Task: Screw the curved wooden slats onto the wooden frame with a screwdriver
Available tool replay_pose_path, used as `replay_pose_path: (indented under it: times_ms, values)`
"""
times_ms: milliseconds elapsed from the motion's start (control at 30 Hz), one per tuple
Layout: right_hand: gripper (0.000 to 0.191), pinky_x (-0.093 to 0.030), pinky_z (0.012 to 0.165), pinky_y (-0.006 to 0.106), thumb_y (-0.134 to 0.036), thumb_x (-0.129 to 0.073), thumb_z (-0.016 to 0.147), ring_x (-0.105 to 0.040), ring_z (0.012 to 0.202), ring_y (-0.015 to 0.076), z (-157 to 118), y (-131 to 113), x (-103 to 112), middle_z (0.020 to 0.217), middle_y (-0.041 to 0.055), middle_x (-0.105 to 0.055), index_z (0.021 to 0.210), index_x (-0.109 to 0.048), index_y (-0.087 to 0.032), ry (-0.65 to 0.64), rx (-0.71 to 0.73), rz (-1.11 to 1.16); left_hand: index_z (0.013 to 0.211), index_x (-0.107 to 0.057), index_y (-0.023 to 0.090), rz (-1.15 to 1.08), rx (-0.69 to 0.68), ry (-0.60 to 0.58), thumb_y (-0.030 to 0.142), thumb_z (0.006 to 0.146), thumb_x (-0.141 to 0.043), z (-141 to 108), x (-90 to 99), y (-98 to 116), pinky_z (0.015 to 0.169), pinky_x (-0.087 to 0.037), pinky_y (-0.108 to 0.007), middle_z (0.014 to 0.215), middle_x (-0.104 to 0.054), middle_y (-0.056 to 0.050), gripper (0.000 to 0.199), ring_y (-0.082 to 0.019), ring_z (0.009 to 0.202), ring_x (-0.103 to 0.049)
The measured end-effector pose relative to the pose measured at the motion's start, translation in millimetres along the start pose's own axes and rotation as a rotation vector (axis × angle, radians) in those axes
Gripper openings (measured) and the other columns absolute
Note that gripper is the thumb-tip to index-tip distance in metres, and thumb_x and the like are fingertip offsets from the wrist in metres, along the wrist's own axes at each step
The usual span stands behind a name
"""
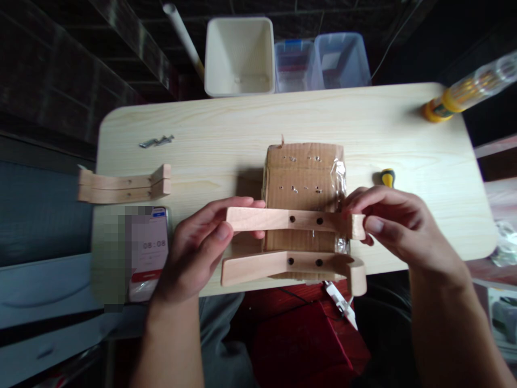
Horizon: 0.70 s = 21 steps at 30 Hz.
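A pale wooden hook (270, 219) with two dark screw holes is held level between my hands, above a cardboard box (305, 175). My left hand (202, 245) pinches its flat end with the thumb in front and the fingers behind. At the curled end, my right hand (390, 223) grips it between thumb and fingers. Nearer to me, a second wooden hook (258, 268) of like shape lies across the front part of the box, apart from both hands. Small punctures dot the top of the box, and clear tape wraps its right side.
Two more wooden hooks (121, 186) lie side by side at the left, near a phone (149, 248) showing a timer. Screws (156, 141) lie behind them. A yellow-black screwdriver (388, 177) rests behind my right hand; a clear yellow-based tube (464, 94) stands far right. Bins (239, 54) stand beyond the table (210, 129).
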State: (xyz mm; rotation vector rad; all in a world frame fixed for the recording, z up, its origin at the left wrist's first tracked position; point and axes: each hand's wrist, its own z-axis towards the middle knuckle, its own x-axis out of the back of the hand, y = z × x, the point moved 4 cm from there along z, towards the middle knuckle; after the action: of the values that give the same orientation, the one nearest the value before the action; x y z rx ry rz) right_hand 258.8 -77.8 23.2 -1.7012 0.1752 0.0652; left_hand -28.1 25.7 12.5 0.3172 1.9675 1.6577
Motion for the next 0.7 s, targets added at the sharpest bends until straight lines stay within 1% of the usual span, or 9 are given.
replay_pose_path:
  times_ms: [233, 333, 467, 633, 700]
  values:
    - [0.012, -0.057, 0.058, 0.015, -0.034, -0.083, 0.095, -0.066, 0.07, 0.0082, -0.3, 2.3, 2.6, 0.098, 0.0016, -0.078, 0.107, -0.084, -0.031, 0.022, 0.007, -0.041, 0.131, -0.08, 0.025, 0.015, -0.015, -0.026, 0.041, 0.105, -0.07, -0.9, 2.0, -2.7, 0.097, -0.063, -0.041, 0.131, -0.081, -0.01, 0.033, -0.023, 0.091, -0.079]
    - [0.012, -0.057, 0.059, 0.015, -0.034, -0.083, 0.096, -0.067, 0.07, 0.0082, 0.1, 3.2, 1.9, 0.1, 0.0015, -0.078, 0.108, -0.084, -0.031, 0.025, 0.005, -0.045, 0.131, -0.08, 0.024, 0.028, 0.012, -0.002, 0.04, 0.105, -0.07, -1.8, 4.7, -4.8, 0.1, -0.062, -0.043, 0.132, -0.081, -0.01, 0.032, -0.023, 0.091, -0.079]
    - [0.013, -0.058, 0.059, 0.016, -0.036, -0.083, 0.095, -0.066, 0.069, 0.0079, 1.1, 3.9, 1.8, 0.098, 0.0005, -0.078, 0.107, -0.084, -0.032, 0.039, -0.001, -0.036, 0.131, -0.079, 0.023, 0.044, 0.037, 0.022, 0.04, 0.104, -0.07, -3.2, 8.5, -7.6, 0.1, -0.062, -0.046, 0.133, -0.08, -0.012, 0.033, -0.025, 0.093, -0.08]
    - [0.015, -0.057, 0.06, 0.017, -0.039, -0.085, 0.093, -0.068, 0.071, 0.0083, 0.8, 4.9, 3.8, 0.101, 0.0004, -0.08, 0.106, -0.085, -0.031, 0.062, -0.01, -0.036, 0.135, -0.077, 0.024, 0.039, 0.015, -0.025, 0.041, 0.107, -0.066, -2.4, 6.6, -6.1, 0.1, -0.062, -0.041, 0.136, -0.079, -0.011, 0.034, -0.023, 0.096, -0.079]
    - [0.017, -0.057, 0.06, 0.018, -0.04, -0.085, 0.093, -0.068, 0.073, 0.009, 0.7, 5.4, 3.8, 0.101, 0.0007, -0.08, 0.107, -0.085, -0.031, 0.063, -0.013, -0.023, 0.135, -0.078, 0.023, 0.054, 0.013, -0.023, 0.042, 0.107, -0.066, -1.6, 5.4, -4.1, 0.1, -0.062, -0.04, 0.135, -0.08, -0.011, 0.035, -0.023, 0.096, -0.079]
